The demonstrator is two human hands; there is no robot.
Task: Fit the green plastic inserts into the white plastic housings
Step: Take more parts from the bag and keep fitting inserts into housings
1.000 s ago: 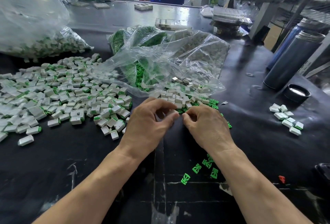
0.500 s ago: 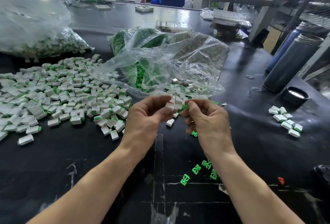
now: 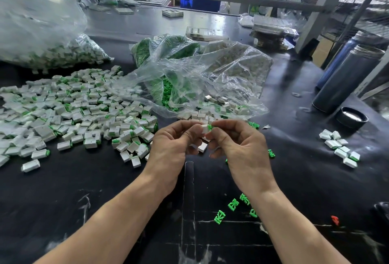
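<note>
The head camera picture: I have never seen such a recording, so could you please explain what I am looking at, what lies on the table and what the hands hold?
The camera sits on a person's head and looks down at their own two bare hands above a black table. The left hand pinches a white housing, and the right hand presses a green insert into its end. To the left lies a big pile of assembled pieces. Behind the hands, clear bags hold more parts. Loose green inserts lie near the right forearm, and a small white group lies far right.
</note>
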